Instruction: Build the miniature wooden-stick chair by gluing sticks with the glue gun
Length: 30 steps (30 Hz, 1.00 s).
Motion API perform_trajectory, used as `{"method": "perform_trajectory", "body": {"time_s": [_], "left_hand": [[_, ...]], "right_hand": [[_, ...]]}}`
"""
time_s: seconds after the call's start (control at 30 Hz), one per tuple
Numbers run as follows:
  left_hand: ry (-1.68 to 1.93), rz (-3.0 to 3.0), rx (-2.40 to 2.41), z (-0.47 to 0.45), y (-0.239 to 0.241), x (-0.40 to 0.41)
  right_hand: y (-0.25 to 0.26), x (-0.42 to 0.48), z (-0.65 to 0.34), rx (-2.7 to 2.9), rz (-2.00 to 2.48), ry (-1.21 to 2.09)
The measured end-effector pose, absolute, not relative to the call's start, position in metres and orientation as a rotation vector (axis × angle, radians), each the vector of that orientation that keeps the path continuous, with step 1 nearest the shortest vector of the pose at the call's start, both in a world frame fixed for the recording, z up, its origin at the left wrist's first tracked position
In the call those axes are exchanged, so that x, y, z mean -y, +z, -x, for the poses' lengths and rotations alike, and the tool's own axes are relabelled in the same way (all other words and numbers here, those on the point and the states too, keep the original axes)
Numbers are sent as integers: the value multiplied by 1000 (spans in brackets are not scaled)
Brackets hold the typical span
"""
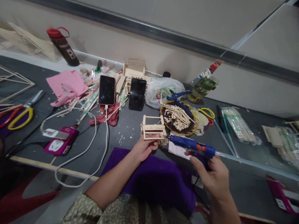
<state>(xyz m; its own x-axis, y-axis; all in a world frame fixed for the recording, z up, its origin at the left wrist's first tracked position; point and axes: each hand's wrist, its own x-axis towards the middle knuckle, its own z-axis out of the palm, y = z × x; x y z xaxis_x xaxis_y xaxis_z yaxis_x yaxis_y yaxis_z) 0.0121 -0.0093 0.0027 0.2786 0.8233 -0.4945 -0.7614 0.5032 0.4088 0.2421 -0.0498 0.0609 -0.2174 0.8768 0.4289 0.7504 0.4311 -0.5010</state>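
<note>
A small frame of wooden sticks (153, 127) is held up by my left hand (147, 147), whose fingers close around its lower side. In my right hand (216, 175) is a blue glue gun (191, 145), its nozzle pointing left at the frame's lower right corner. Whether the nozzle touches the wood I cannot tell. Just behind the glue gun stands a yellow-rimmed basket (197, 128) with cut stick pieces (178, 116) in it. Blue-handled pliers (178, 95) lie across the basket's back edge. Under my forearms a purple cloth (149, 174) hangs over the table edge.
Two phones, one propped up (137, 94) and one with a white cable (106, 90), stand behind the frame. A magenta power strip (62, 141) and scissors (22, 115) lie left. Packed sticks (240, 126) lie right. A dark bottle (64, 48) and a green jar (202, 88) stand farther back.
</note>
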Motion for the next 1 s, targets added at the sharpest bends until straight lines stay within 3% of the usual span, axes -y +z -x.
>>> {"method": "perform_trajectory", "body": {"time_s": [1.0], "left_hand": [[1043,-93,-720,-11,1,8]], "right_hand": [[62,51,-242,2006,1384,180]]}}
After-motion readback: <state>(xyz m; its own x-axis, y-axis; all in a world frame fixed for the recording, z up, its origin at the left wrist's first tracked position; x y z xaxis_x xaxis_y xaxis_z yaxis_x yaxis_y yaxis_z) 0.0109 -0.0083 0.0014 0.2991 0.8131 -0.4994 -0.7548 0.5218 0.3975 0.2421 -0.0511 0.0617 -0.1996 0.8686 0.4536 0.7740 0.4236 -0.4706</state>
